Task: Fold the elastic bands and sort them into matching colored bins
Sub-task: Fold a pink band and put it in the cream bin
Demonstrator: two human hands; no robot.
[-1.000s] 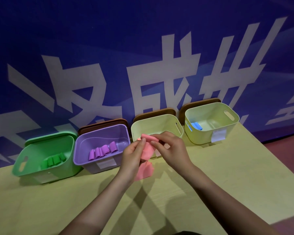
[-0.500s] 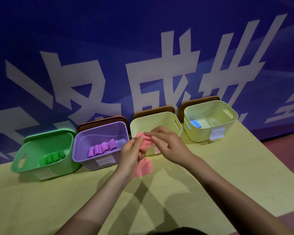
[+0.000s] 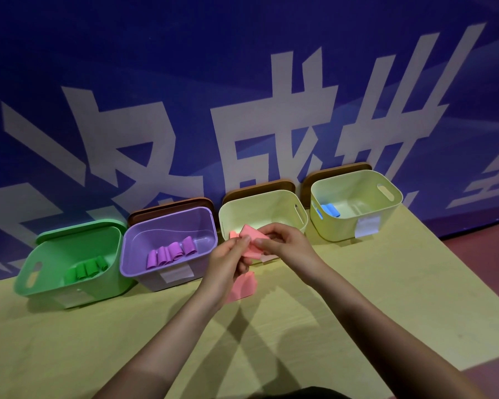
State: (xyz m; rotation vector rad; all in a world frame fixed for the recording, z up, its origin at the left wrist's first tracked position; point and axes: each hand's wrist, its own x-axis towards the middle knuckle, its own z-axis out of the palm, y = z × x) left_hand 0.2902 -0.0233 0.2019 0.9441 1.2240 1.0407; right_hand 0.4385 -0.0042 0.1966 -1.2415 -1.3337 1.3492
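Pink elastic band (image 3: 251, 246) sat pinched between both hands above the desk (image 3: 386, 283), just in front of the second pale yellow bin (image 3: 260, 205), its loose tail hanging down toward the desk. The left hand (image 3: 228, 266) gripped the near edge with curled fingers, and the right hand (image 3: 285, 243) pinched the folded upper part between thumb and fingertips. Judging by the rolled bands lying in the green bin (image 3: 69, 254) and purple bin (image 3: 167, 243), a good fold here probably meant keeping the edges lined up, drawing the tail in evenly, and holding the bundle tight so it would not spring open when dropped into its bin.
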